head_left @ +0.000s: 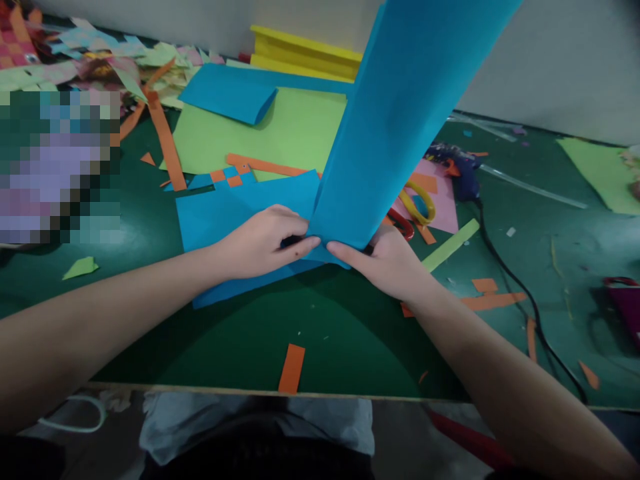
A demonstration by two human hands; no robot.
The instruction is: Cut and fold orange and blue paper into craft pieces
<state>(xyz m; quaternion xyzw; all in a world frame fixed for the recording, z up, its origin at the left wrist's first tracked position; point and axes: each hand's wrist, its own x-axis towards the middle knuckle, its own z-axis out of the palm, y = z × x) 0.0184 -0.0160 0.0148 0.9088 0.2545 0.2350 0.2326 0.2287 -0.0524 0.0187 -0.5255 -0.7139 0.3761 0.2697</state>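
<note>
A long folded sheet of blue paper [395,127] rises at a slant from between my hands, its lower end pinched. My left hand [273,243] has its thumb and fingers closed on the left side of that end. Opposite it, my right hand [395,260] presses its thumb on the front, with its other fingers hidden behind the paper. Beneath my left hand lies another flat piece of blue paper [225,213]. Just beyond it sits an orange and blue woven paper piece [233,177]. Scissors with yellow and red handles [423,203] lie partly hidden behind the folded paper.
A glue gun [463,173] with a black cord rests at the right. Green paper [300,127] and a yellow folded piece [305,57] lie at the back. Paper scraps [110,63] heap at the far left. An orange strip [292,368] lies by the front edge.
</note>
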